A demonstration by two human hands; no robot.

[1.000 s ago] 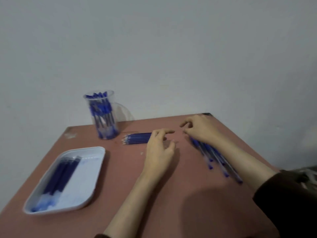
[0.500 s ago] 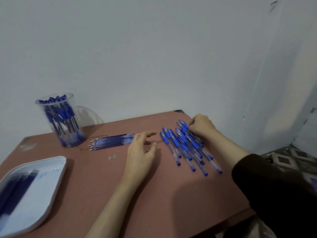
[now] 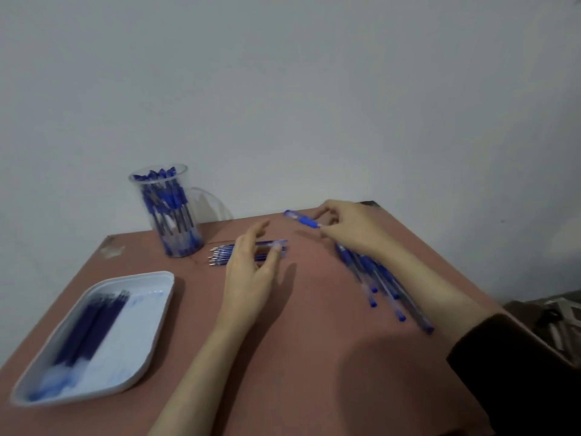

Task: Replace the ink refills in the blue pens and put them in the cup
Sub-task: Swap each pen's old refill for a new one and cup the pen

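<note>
My right hand [image 3: 353,228] pinches one blue pen [image 3: 301,219] and holds it above the far side of the table, its capped end pointing left. Under my right wrist lies a pile of several blue pens [image 3: 382,283]. My left hand [image 3: 251,272] hovers with relaxed fingers over a row of blue refills [image 3: 221,254], holding nothing. A clear cup [image 3: 169,212] full of blue pens stands at the back left. The view is blurred.
A white tray [image 3: 147,350] with several dark blue refills sits at the front left of the brown table [image 3: 283,357]. A grey wall rises right behind the table. The table's right edge drops off near my right sleeve [image 3: 515,372].
My right hand has lifted one pen out of the pile and carried it left. My left hand rose slightly over the refills. The camera swung back to the left.
</note>
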